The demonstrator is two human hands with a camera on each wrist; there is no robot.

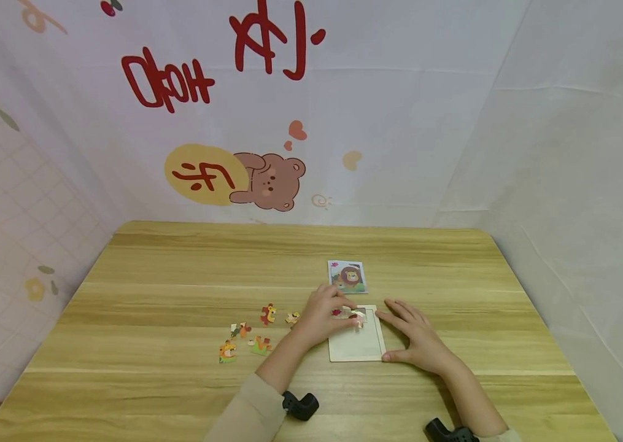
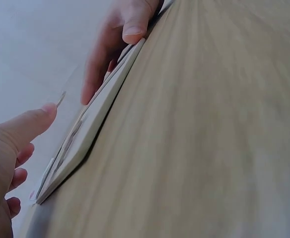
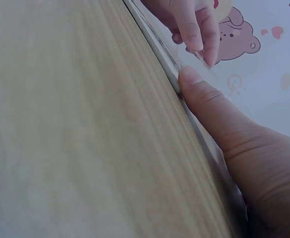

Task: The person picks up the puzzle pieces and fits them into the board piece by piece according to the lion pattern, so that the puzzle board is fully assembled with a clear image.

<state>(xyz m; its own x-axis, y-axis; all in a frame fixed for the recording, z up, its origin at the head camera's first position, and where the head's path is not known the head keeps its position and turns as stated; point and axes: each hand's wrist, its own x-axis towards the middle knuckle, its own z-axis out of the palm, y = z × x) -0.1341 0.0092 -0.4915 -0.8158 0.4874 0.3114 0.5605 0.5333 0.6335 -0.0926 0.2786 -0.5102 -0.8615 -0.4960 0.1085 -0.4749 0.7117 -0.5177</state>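
Observation:
My left hand pinches a small jigsaw piece between thumb and fingers, above a pale puzzle tray. In the left wrist view the piece shows edge-on at the thumb tip. Near the tray's top left, a pink-red patch shows beside the fingers; part of that area is hidden by the hand. On the right, my right hand touches the tray's side with spread fingers, its thumb against the edge near the lower corner.
Behind the tray lies a picture card with a lion on it. Several loose jigsaw pieces are scattered left of the left forearm; one piece sits close beside the left hand. A white printed curtain hangs beyond the wooden table.

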